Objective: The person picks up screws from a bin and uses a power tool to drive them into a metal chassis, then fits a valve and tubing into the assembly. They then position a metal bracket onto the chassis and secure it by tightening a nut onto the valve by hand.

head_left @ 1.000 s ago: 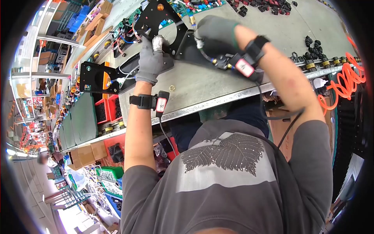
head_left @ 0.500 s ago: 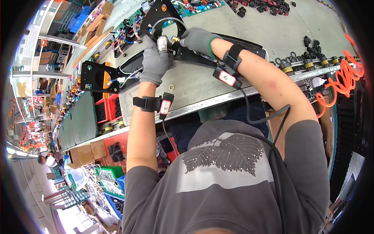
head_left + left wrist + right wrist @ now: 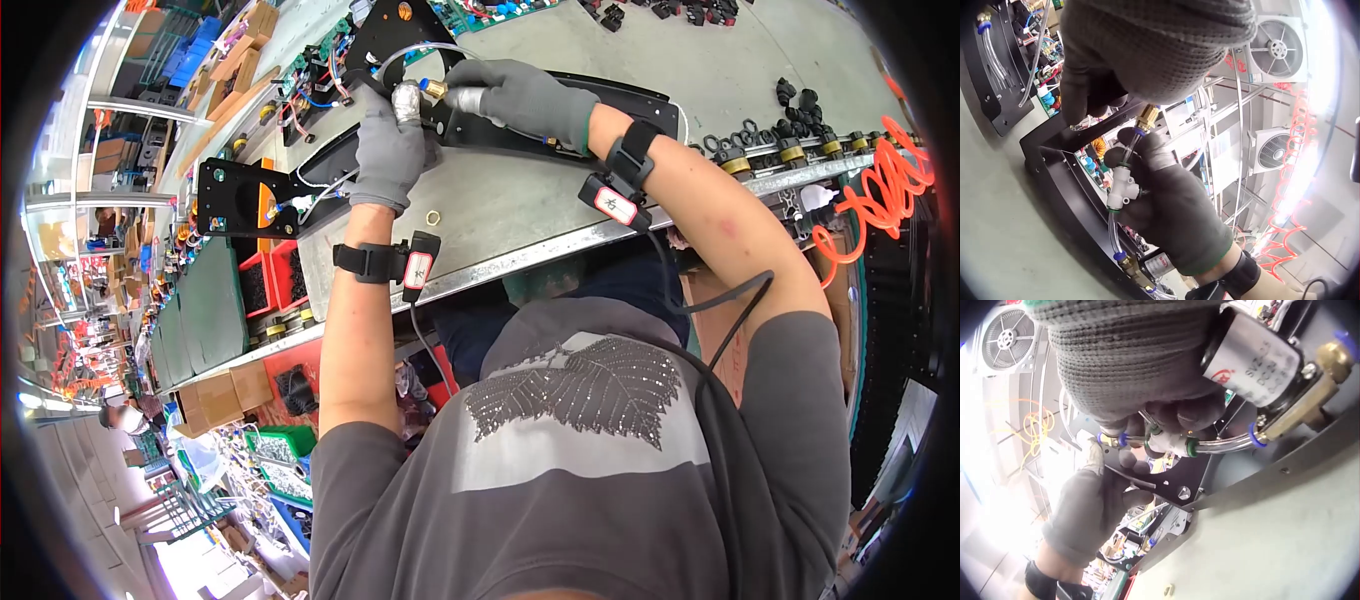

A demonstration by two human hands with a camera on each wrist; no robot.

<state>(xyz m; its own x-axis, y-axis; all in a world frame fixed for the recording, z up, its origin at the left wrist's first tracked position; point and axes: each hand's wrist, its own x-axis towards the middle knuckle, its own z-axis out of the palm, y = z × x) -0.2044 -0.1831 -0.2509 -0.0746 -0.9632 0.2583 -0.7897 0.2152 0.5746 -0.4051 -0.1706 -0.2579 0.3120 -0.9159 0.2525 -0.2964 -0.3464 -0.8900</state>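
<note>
My gloved right hand (image 3: 530, 100), its thumb wrapped in silver tape, pinches a clear tube (image 3: 1129, 150) just behind a brass fitting (image 3: 433, 88). A white tee connector (image 3: 1121, 189) sits on the same tube, against that hand's fingers. Farther along, the tube runs to a solenoid valve (image 3: 1257, 359) with a brass body. My gloved left hand (image 3: 390, 155) grips the edge of a black metal bracket (image 3: 385, 45), its taped thumb close to the brass fitting. The left fingers are partly hidden behind the bracket. A long black panel (image 3: 610, 100) lies beneath the right hand.
A brass nut (image 3: 433, 217) lies on the grey table (image 3: 540, 225) near the front edge. Green circuit boards (image 3: 500, 12) are behind the bracket. Black rings and fittings (image 3: 800, 105) gather at the right, beside a coiled orange hose (image 3: 890, 215). Red bins (image 3: 290, 275) stand at the left.
My right hand has come left and slightly down with the tube, bringing the brass fitting beside the left thumb. The left hand has stayed at the bracket with small shifts.
</note>
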